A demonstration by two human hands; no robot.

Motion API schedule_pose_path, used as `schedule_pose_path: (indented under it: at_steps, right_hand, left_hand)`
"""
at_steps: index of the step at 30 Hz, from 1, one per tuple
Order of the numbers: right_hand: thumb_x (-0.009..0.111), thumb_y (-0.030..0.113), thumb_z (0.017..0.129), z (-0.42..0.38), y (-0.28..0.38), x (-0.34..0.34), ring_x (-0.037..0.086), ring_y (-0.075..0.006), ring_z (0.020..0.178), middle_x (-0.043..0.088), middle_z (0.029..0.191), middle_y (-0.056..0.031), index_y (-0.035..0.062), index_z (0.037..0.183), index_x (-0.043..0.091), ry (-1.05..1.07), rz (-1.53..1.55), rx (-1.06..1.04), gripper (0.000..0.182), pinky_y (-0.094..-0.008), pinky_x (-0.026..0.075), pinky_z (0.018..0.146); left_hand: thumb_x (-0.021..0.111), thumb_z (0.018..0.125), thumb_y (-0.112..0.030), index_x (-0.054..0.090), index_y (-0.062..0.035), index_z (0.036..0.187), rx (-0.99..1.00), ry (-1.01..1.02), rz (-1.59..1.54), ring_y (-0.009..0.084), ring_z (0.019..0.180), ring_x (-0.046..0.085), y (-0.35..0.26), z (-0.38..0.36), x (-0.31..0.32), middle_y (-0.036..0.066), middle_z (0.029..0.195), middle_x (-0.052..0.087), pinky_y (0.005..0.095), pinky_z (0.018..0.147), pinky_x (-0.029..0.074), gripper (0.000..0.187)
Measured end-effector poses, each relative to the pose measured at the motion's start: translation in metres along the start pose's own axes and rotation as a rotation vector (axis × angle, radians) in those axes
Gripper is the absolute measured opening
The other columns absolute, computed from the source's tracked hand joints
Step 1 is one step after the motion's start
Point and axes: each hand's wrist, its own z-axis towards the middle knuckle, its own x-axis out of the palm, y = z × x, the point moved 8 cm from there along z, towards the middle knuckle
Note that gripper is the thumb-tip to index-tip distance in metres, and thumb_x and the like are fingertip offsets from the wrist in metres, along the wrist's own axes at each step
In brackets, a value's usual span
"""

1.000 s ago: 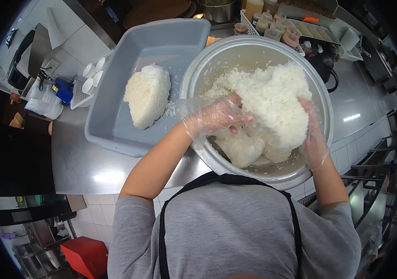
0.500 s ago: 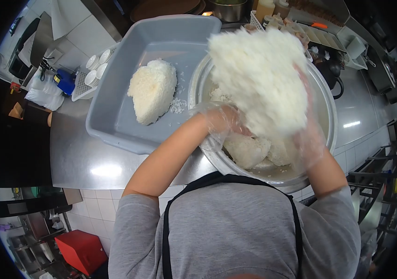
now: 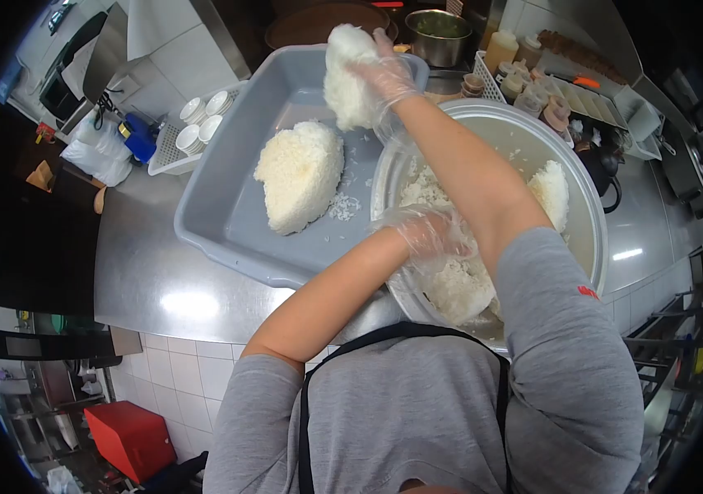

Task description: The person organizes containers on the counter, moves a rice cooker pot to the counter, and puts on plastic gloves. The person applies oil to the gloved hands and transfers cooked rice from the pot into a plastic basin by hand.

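Note:
My right hand (image 3: 382,74), in a clear plastic glove, grips a lump of white cooked rice (image 3: 346,82) over the far right part of a grey plastic tub (image 3: 236,262). In that tub a larger rice mound (image 3: 300,177) lies with loose grains beside it. My left hand (image 3: 442,235), also gloved, is inside a large round metal pot (image 3: 594,210), just above the rice left there (image 3: 458,290). Its fingers look loosely open, partly hidden by glove folds and my right forearm. Another rice chunk (image 3: 551,196) rests against the pot's right wall.
The tub and pot stand side by side on a steel counter (image 3: 141,288). White cups (image 3: 210,129) in a basket are to the left. Behind are a small metal pot (image 3: 439,37), sauce bottles (image 3: 500,51) and a sectioned tray (image 3: 586,100). A black kettle (image 3: 597,169) stands at right.
My right hand has carried rice from above the pot leftward and away to the tub. My left hand has parted from that rice and stays over the pot. The view has shifted slightly.

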Motion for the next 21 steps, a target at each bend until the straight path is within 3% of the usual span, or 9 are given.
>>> schedule_pose_path:
  at_steps: [1,2,4,6,10,13,15,18,21]
  right_hand:
    - [0.071,0.028,0.071,0.004,0.002,0.007,0.049,-0.028,0.118,0.05,0.126,-0.0199,0.0053,0.136,0.036,0.008,0.003,0.0,0.077,-0.0351,0.038,0.099]
    - [0.07,0.027,0.07,0.007,0.006,0.042,0.048,-0.0297,0.118,0.05,0.126,-0.0206,0.0085,0.137,0.035,0.326,-0.526,-0.104,0.078,-0.035,0.038,0.1]
    - [0.07,0.025,0.069,0.001,-0.022,0.077,0.048,-0.0314,0.118,0.05,0.126,-0.0214,0.0118,0.139,0.035,0.647,-1.058,-0.201,0.079,-0.0348,0.037,0.1]
    - [0.067,0.025,0.069,-0.001,-0.074,0.098,0.047,-0.0333,0.119,0.049,0.127,-0.0209,0.0171,0.138,0.037,0.666,-1.114,-0.213,0.076,-0.0348,0.035,0.102]
    - [0.067,0.026,0.069,-0.009,-0.096,0.114,0.047,-0.0323,0.12,0.049,0.128,-0.0216,0.0194,0.136,0.041,0.832,-1.217,-0.145,0.072,-0.0352,0.033,0.104]
    - [0.068,0.029,0.069,-0.023,-0.069,0.113,0.049,-0.0311,0.118,0.048,0.129,-0.0203,0.0186,0.134,0.044,0.923,-1.13,-0.335,0.07,-0.0363,0.035,0.103]
    - [0.068,0.035,0.07,-0.03,-0.013,0.09,0.051,-0.0302,0.115,0.053,0.125,-0.0173,0.0167,0.129,0.05,0.734,-1.04,-0.477,0.065,-0.0369,0.038,0.1]
    - [0.063,0.041,0.075,-0.046,0.04,0.04,0.056,-0.0287,0.107,0.06,0.115,-0.0144,0.0142,0.122,0.056,0.748,-0.795,-0.4,0.055,-0.0371,0.043,0.093]
    - [0.055,0.041,0.082,-0.061,0.058,-0.049,0.062,-0.0289,0.09,0.065,0.097,-0.0163,0.0042,0.102,0.065,0.722,-1.112,-0.207,0.043,-0.0388,0.047,0.081]
  left_hand:
    - [0.063,0.075,-0.057,0.041,-0.01,0.134,0.008,-0.004,0.013,0.0343,0.123,0.043,0.0,0.001,0.0,0.021,0.129,0.047,0.039,0.103,0.032,0.079]
    - [0.062,0.075,-0.057,0.041,-0.0094,0.134,0.014,-0.014,0.024,0.0344,0.123,0.043,0.001,0.002,-0.002,0.022,0.129,0.047,0.0391,0.103,0.032,0.079]
    - [0.062,0.075,-0.057,0.041,-0.0083,0.134,0.022,-0.031,0.031,0.0345,0.122,0.043,-0.002,0.0,-0.006,0.022,0.129,0.047,0.0393,0.103,0.032,0.079]
    - [0.061,0.076,-0.057,0.041,-0.0072,0.133,0.032,-0.046,0.038,0.0346,0.122,0.043,-0.004,0.001,-0.008,0.022,0.129,0.047,0.0395,0.103,0.032,0.079]
    - [0.06,0.077,-0.056,0.041,-0.005,0.133,0.04,-0.073,0.066,0.0349,0.122,0.043,-0.005,0.001,-0.008,0.022,0.13,0.047,0.0399,0.103,0.032,0.078]
    - [0.06,0.077,-0.056,0.041,-0.0034,0.132,0.049,-0.098,0.101,0.0351,0.122,0.043,-0.007,0.001,-0.009,0.023,0.13,0.047,0.0402,0.103,0.032,0.078]
    - [0.059,0.077,-0.056,0.041,-0.0023,0.132,0.041,-0.116,0.136,0.0353,0.122,0.044,-0.005,-0.001,-0.011,0.023,0.13,0.047,0.0404,0.103,0.033,0.078]
    - [0.06,0.078,-0.054,0.043,-0.003,0.131,-0.031,-0.126,0.114,0.0348,0.123,0.043,-0.008,-0.011,-0.018,0.023,0.129,0.047,0.0398,0.103,0.033,0.075]
    - [0.062,0.079,-0.047,0.047,-0.0085,0.129,-0.134,-0.132,0.04,0.0332,0.124,0.042,-0.011,-0.02,-0.022,0.022,0.128,0.049,0.0375,0.104,0.032,0.064]
